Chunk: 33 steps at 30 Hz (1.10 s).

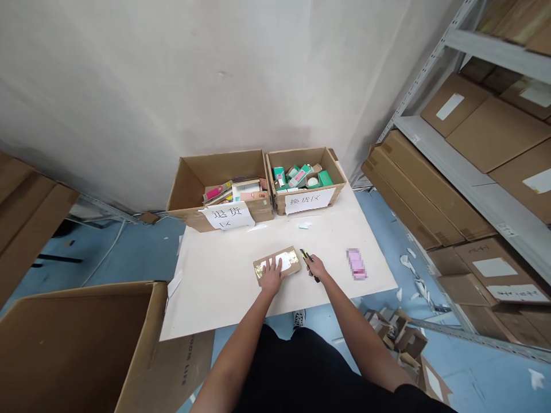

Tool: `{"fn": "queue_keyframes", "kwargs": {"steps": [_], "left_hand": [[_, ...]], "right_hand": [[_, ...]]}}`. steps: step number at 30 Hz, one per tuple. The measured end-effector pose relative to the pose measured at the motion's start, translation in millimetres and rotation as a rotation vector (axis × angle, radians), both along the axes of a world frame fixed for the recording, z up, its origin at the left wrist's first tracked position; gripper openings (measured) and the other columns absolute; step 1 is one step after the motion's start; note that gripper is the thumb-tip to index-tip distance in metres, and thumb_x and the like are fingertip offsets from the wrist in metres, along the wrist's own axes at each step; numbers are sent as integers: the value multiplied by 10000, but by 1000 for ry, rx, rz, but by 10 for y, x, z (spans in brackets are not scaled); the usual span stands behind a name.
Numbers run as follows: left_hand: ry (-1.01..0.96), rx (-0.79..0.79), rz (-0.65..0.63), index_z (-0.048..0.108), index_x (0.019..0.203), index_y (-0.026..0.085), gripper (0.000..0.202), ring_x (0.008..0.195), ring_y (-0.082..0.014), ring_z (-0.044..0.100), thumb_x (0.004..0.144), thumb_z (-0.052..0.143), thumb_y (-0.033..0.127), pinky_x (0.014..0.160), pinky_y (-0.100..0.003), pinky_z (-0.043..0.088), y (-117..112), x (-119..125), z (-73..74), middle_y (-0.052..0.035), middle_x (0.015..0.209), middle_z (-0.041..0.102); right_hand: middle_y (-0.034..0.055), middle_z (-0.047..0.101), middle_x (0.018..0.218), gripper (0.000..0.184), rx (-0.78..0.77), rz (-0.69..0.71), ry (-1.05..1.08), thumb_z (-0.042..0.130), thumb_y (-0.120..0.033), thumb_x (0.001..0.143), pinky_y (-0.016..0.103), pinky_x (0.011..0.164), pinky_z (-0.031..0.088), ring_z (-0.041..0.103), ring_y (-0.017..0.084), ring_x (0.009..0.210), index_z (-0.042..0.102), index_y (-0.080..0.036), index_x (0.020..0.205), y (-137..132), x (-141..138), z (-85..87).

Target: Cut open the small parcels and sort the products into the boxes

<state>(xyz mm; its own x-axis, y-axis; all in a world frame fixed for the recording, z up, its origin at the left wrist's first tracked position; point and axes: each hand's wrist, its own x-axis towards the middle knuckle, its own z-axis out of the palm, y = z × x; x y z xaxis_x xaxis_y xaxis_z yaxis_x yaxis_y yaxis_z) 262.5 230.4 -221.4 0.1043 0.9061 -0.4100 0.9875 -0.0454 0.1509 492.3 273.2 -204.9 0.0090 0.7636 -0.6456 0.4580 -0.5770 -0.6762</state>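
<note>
A small taped cardboard box [294,268] with a white label lies on the white table [206,287] in front of me. My left hand [272,277] rests flat on top of it, fingers spread over the label. Just right of the box, my right hand [315,267] is wrapped round a black and yellow utility knife [306,256]. The knife's front end points up and left, close to the box's right end but apart from it. Further right on the table is a pixelated pink item [356,264].
Two labelled open cartons stand at the table's back: the left carton [185,217] holds mixed packages, the right carton [340,194] green boxes. A large open carton [157,321] is at lower left. Shelving [473,172] with boxes lines the right; scraps litter the blue floor.
</note>
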Motion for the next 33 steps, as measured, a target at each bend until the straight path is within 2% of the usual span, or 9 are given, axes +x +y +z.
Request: {"fn": "queue_keyframes", "kwargs": {"steps": [3,9,14,16,19,21,24,28,33], "left_hand": [[-17,-14,6,217,1679,341,732,1627,-373,105,1019,484,513,1281,-590,222,17,3,5,-77,1770,163],[-24,-10,0,214,1679,341,743,1628,-370,103,1014,496,511,1278,-593,238,4,-26,16,-84,1768,169],[-13,-8,9,249,1672,332,722,1628,-357,117,1020,491,527,1275,-577,242,13,-28,5,-81,1770,157],[-29,1,22,256,1670,337,722,1627,-357,129,1019,496,537,1270,-578,251,17,-37,2,-81,1767,171],[-63,10,45,270,1664,341,732,1625,-353,142,1009,529,539,1266,-574,264,17,-56,8,-81,1762,197],[-79,8,55,279,1660,339,735,1625,-351,146,1003,550,525,1263,-577,271,17,-63,21,-79,1760,199],[-82,4,68,293,1655,328,733,1625,-353,139,996,564,499,1263,-578,272,20,-59,47,-77,1761,190],[-79,-5,80,303,1652,318,727,1626,-357,131,995,564,490,1265,-581,265,24,-48,73,-74,1765,168],[-68,-16,92,320,1646,309,718,1629,-339,128,999,573,493,1277,-539,254,30,-43,82,-78,1765,170]], "right_hand": [[-57,582,605,352,17,101,-55,491,-515,1037,189,458,389,484,82,379,547,-211,870,84,-1,-35],[-46,542,510,465,9,272,-118,484,-565,1042,211,494,395,492,105,380,581,-196,776,306,-5,92],[-20,605,584,420,16,419,-174,535,-544,1035,216,535,392,568,130,473,642,-191,833,38,-35,82],[8,663,669,423,76,388,-207,511,-542,1047,211,579,405,637,149,591,665,-193,864,-139,-60,7],[31,704,761,475,125,253,-245,410,-554,1075,211,625,423,680,170,721,678,-200,906,-290,-31,-103],[37,711,783,498,120,205,-268,384,-570,1076,215,620,421,682,179,744,675,-203,906,-260,25,-120],[54,730,839,489,131,224,-306,417,-572,1067,217,603,403,686,185,778,675,-202,877,-62,70,-49],[67,739,846,467,87,298,-289,472,-576,1052,233,569,398,671,168,645,689,-187,913,206,-18,70],[31,693,718,469,60,311,-213,480,-592,1045,250,529,412,583,141,444,685,-178,965,274,-89,73]]}}
